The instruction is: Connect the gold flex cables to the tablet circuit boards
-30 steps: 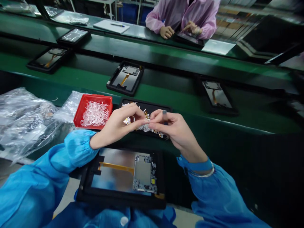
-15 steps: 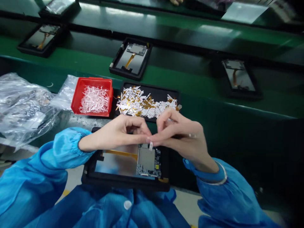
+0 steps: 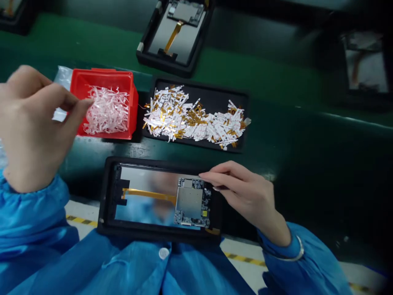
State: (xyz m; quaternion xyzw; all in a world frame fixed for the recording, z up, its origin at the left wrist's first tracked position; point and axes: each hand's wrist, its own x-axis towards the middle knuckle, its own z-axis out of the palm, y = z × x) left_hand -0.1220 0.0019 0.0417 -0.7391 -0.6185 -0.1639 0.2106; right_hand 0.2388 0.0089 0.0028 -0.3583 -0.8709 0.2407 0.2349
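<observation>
A black tray (image 3: 106,196) lies in front of me with a shiny panel, an orange flex cable (image 3: 147,193) and a small circuit board (image 3: 192,201) in it. My right hand (image 3: 245,194) reaches over the tray's right end, its fingers pressed together with the tips at the board's upper right corner. What they hold, if anything, is hidden. My left hand (image 3: 33,127) is raised at the left, thumb and forefinger pinched at the left rim of the red bin (image 3: 125,106), which holds white strips.
A flat black tray (image 3: 239,102) heaped with white and gold strips sits right of the red bin. Beyond it, the green conveyor (image 3: 270,78) carries another panel tray (image 3: 175,35) and a blurred one (image 3: 365,67) at the right. Clear plastic (image 3: 61,76) shows behind the bin.
My hands were joined over the tray; now they are apart. The left hand has swung left to the red bin, the right has dropped to the circuit board. My view has tilted down.
</observation>
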